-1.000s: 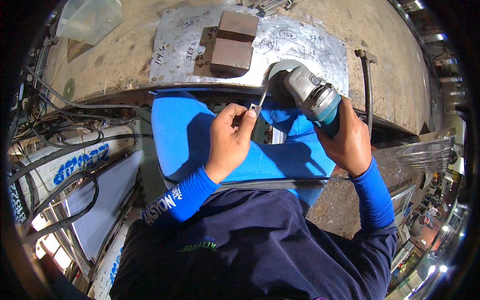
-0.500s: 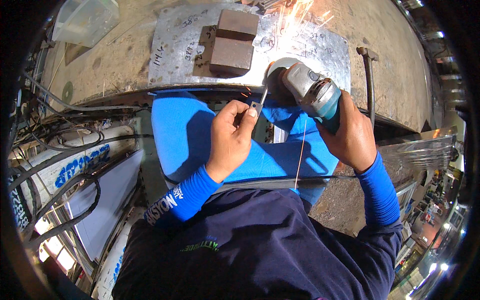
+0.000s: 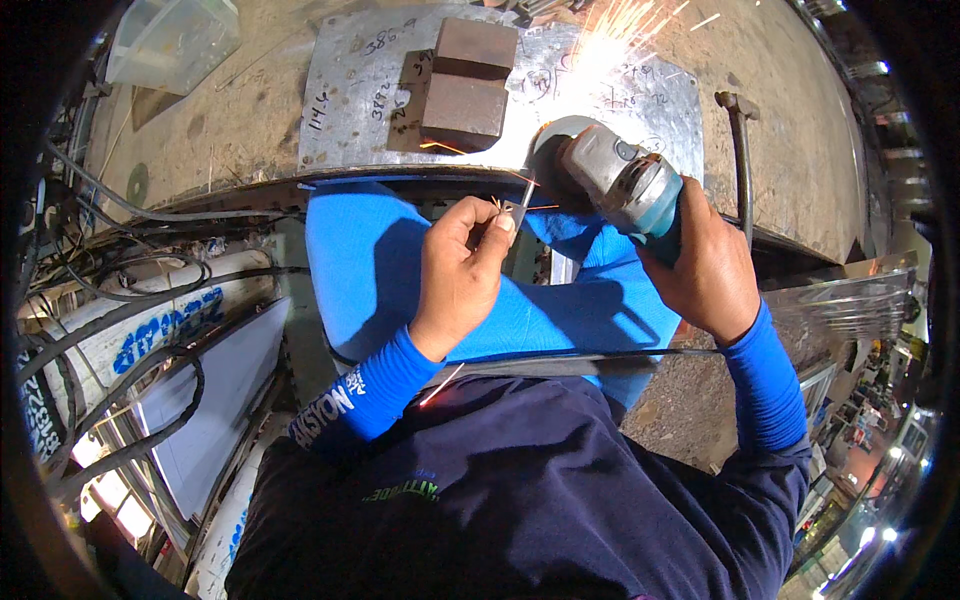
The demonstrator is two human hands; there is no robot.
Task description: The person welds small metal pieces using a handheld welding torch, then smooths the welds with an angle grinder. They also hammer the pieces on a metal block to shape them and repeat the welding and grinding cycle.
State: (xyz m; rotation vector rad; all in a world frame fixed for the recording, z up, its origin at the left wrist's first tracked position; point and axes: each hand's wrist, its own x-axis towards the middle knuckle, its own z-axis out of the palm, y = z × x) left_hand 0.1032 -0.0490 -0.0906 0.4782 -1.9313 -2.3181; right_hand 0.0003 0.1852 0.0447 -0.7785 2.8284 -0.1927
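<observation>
My right hand (image 3: 702, 265) is wrapped round the body of a teal and grey angle grinder (image 3: 625, 180). Its disc (image 3: 562, 150) meets the far end of a thin metal rod, and bright sparks (image 3: 615, 45) fly off over the bench. Between thumb and fingers, my left hand (image 3: 465, 265) pinches a small flat metal piece with a hole (image 3: 514, 212), from which the rod (image 3: 528, 188) runs up to the disc. The contact point is partly hidden by the disc and glare.
Two brown metal blocks (image 3: 463, 108) stand on a marked metal plate (image 3: 345, 100) atop the workbench (image 3: 785, 150). A hammer (image 3: 740, 150) lies at the right, a clear plastic bin (image 3: 172, 42) at the far left. Black cables (image 3: 150, 210) and white cylinders (image 3: 160, 325) crowd the left.
The spark stream is wider and reaches farther back and right, with stray sparks near my left hand and shirt. Both hands and the grinder stay almost where they were.
</observation>
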